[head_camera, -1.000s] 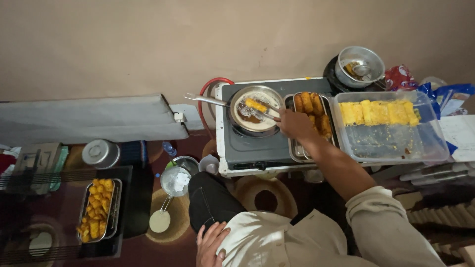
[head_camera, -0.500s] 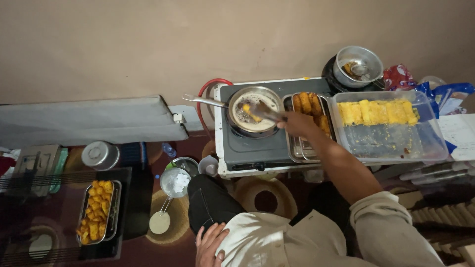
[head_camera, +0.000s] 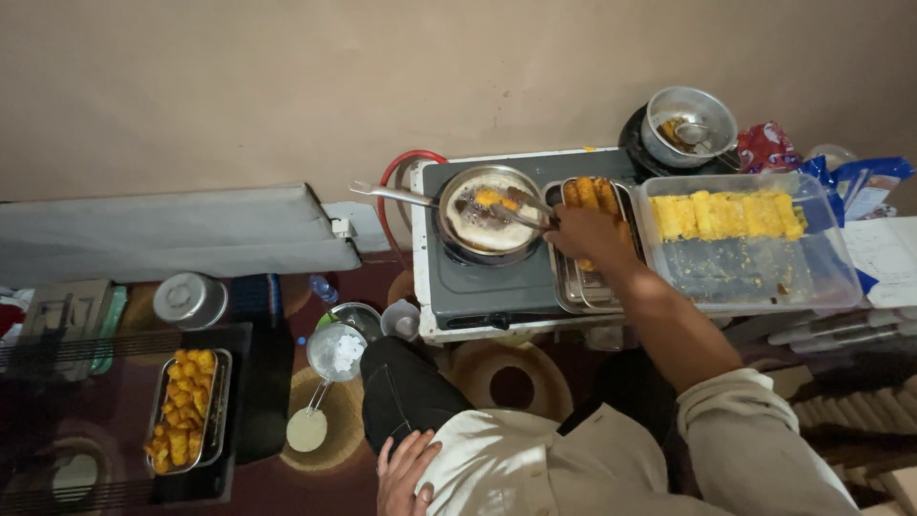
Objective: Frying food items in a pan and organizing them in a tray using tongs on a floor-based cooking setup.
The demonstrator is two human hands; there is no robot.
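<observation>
Frying step: right hand [head_camera: 590,234] grips tongs [head_camera: 516,212], lowering yellow roll [head_camera: 489,198] into frying pan [head_camera: 487,225] on stove [head_camera: 478,277]. Left hand [head_camera: 406,473] rests open on knee. Next likely needs releasing roll gently.

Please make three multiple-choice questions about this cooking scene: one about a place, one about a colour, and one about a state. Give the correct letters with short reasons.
1. Where is the frying pan?
A. on the stove
B. on the floor
C. in the clear tub

2. What colour are the rolls in the clear tub?
A. green
B. yellow
C. white

3. What is the left hand doing?
A. holding tongs
B. lifting a lid
C. resting on the knee

Answers: 1 A, the pan sits on the stove. 2 B, the row of rolls is yellow. 3 C, it lies flat on the knee while the right hand reaches toward the pan with a utensil.
</observation>
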